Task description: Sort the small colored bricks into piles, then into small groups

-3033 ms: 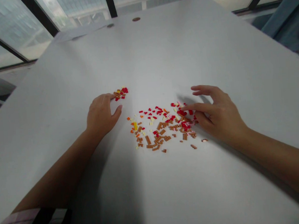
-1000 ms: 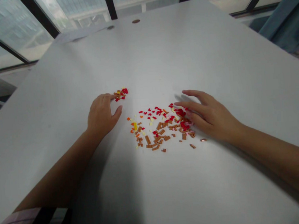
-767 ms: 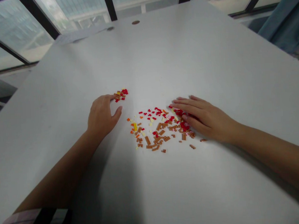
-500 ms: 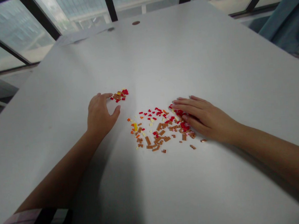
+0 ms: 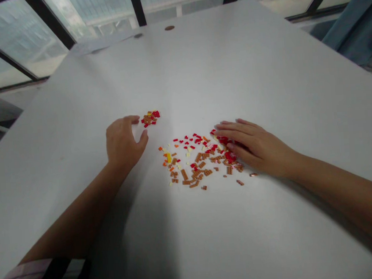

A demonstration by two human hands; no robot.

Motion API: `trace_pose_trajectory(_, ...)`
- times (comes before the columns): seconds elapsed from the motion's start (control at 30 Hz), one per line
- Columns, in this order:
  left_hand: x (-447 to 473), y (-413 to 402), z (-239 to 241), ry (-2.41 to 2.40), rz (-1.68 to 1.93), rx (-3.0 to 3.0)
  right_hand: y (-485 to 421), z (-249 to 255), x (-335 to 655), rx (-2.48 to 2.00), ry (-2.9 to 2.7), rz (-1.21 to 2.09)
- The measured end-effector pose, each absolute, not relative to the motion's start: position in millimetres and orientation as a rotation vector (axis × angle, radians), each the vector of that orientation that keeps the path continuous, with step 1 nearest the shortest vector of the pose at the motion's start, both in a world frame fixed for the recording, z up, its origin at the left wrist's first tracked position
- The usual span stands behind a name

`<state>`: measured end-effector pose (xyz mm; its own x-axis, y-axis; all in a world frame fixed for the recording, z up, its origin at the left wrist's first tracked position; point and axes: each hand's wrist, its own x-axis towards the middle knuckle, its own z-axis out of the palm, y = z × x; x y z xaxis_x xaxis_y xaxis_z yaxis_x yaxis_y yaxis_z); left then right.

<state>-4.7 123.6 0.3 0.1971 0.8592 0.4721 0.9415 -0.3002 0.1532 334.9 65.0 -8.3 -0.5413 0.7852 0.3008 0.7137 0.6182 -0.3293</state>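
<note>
My left hand (image 5: 121, 143) rests at the left with thumb and forefinger apart, holding nothing. Just right of its fingertips lies a small heap of red, brown and yellow toy bricks (image 5: 150, 118), which the hand does not touch. A wider scatter of small building bricks (image 5: 202, 165) covers the middle: brown ones nearest me, red ones farther off, orange and pale yellow ones to the left. Over the right end of this scatter lies my right hand (image 5: 253, 146), fingers stretched out and flat. Red bricks (image 5: 230, 157) show by its thumb; others under the palm are hidden.
The bricks lie on a large white table (image 5: 193, 241). Two round covers, one brown (image 5: 169, 28) and one grey (image 5: 138, 35), sit near its far edge. Windows with dark frames (image 5: 137, 7) stand beyond, and a blue-grey curtain (image 5: 356, 27) hangs at the right.
My left hand has drawn slightly left, away from the small heap, whose left-hand bricks now lie closer together. My right hand stays where it was.
</note>
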Motion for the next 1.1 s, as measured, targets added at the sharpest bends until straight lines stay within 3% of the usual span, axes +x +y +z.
trace_pose_trajectory(0.43, -8.9, 135.8, -3.0, -1.864, -0.69, -2.076, 66.1, -9.5, 335.2, -1.177, -2.427, 0.212)
trace_pose_trajectory(0.73, -7.3, 124.5, -5.3, -1.514, -0.76, -2.157, 67.7, -4.6, 336.7, -1.191, -2.413, 0.331)
trace_pose_trajectory(1.1, -6.9, 122.6, -9.0, -1.5, -0.608, -2.183, 68.1, -5.4, 336.7, -1.203, -2.383, 0.378)
